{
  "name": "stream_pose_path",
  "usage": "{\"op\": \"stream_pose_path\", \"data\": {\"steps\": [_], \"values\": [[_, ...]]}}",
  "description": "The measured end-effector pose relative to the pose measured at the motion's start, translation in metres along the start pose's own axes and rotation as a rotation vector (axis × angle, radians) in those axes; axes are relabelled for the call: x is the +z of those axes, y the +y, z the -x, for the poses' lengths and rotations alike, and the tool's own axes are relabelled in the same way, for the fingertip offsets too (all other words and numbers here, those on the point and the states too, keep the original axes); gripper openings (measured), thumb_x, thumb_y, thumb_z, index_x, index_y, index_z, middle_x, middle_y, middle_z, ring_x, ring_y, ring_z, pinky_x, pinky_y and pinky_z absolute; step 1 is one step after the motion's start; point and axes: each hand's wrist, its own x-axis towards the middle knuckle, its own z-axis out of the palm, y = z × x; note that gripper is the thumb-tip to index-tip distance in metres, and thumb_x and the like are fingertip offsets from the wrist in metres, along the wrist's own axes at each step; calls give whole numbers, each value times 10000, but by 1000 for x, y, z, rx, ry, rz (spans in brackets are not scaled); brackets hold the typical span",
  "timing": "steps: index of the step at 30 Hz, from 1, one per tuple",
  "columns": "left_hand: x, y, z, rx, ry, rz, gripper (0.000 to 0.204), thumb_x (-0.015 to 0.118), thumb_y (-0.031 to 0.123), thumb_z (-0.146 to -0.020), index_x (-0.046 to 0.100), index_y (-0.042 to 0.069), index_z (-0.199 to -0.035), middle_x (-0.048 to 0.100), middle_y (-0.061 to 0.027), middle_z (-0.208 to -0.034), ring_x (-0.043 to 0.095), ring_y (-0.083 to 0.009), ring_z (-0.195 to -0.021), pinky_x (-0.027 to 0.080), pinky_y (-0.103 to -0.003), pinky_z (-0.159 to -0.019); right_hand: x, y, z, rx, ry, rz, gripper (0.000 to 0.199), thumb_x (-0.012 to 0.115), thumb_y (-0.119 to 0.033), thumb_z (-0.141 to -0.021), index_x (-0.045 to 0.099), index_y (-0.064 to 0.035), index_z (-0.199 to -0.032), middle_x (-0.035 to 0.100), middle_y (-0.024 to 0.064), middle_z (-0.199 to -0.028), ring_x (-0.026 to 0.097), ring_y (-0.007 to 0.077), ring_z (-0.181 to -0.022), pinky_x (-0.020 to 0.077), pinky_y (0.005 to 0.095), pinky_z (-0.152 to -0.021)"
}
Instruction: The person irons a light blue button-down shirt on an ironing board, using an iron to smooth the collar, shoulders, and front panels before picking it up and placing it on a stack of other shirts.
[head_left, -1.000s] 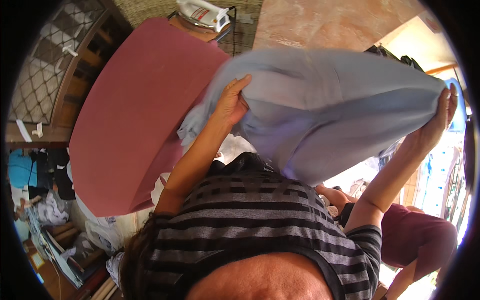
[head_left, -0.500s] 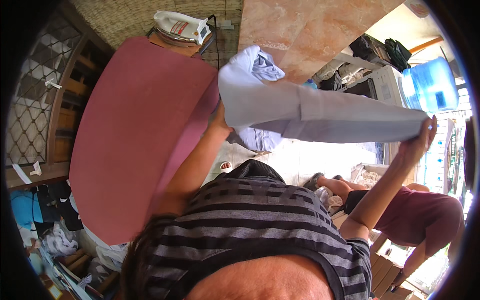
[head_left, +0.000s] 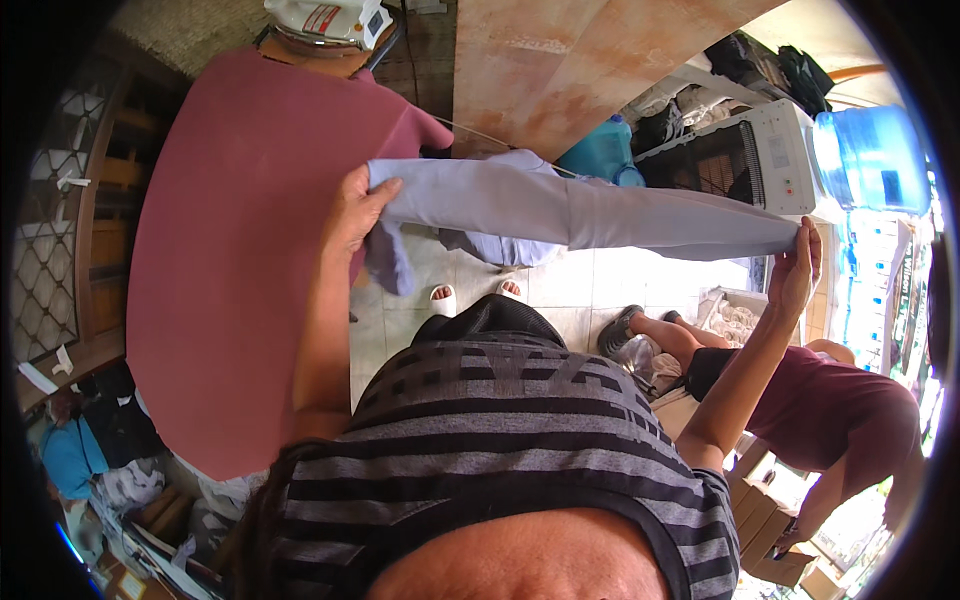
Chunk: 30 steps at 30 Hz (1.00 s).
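A pale blue-grey garment (head_left: 520,203) is stretched sideways in front of me, drawn into a long narrow strip like a sleeve or trouser leg. My left hand (head_left: 355,212) pinches its left end, thumb on top, above the edge of the maroon-covered ironing board (head_left: 240,270). The right end is gripped between the fingers and thumb of my right hand (head_left: 797,265), out by the white appliance. Some of the cloth hangs below my left hand, and more bunched pale cloth shows under the strip.
A white iron (head_left: 325,22) rests at the board's far end. Beyond the garment are a stone-patterned panel (head_left: 540,80), a teal jug (head_left: 603,150), a white appliance (head_left: 775,150) and a blue water bottle (head_left: 870,160). A person in maroon (head_left: 835,410) bends over at the right, near cardboard boxes.
My left hand has come up from behind the cloth to its left end, nearer the board. The strip has shifted left and looks straighter; my right hand has moved slightly left.
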Motion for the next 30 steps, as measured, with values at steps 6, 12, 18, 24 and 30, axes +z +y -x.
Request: {"op": "stream_pose_path", "data": {"steps": [6,12,18,24,30], "values": [[2,56,6,93,302,-690,265,730,187,-865,671,-41,-987,701,-108,-814,619,-128,-743,504,-337,-699,-12,61,-30,187,-96,70,398,667,-68,-933,538,5,-1302,668,91,-955,651,155,-892,529,303,-808],[-9,72,-4,124,323,-464,174,690,144,-903,653,3,-999,650,-19,-869,583,-103,-818,466,-271,-761,-3,98,-42,317,-211,-13,499,668,-41,-919,462,2,-1372,669,128,-966,668,218,-934,535,330,-857],[-17,42,79,-45,171,-451,245,648,16,-886,654,24,-1131,632,-5,-1122,563,-90,-1043,452,-250,-892,-65,127,-10,411,-309,-131,303,633,17,-899,597,-55,-1192,641,26,-989,599,129,-951,456,296,-894],[3,-22,161,-379,222,-448,278,668,-55,-815,721,50,-1066,634,50,-845,480,-37,-688,417,-202,-632,-86,126,48,659,-376,-33,323,621,103,-815,601,-68,-1088,591,-10,-944,542,80,-859,420,216,-788],[9,-38,157,-384,234,-597,253,652,-33,-817,712,16,-1058,653,7,-851,497,-70,-691,436,-244,-637,-69,136,45,621,-443,171,348,598,120,-819,593,-43,-1127,589,0,-1009,553,92,-918,424,222,-828]]}}
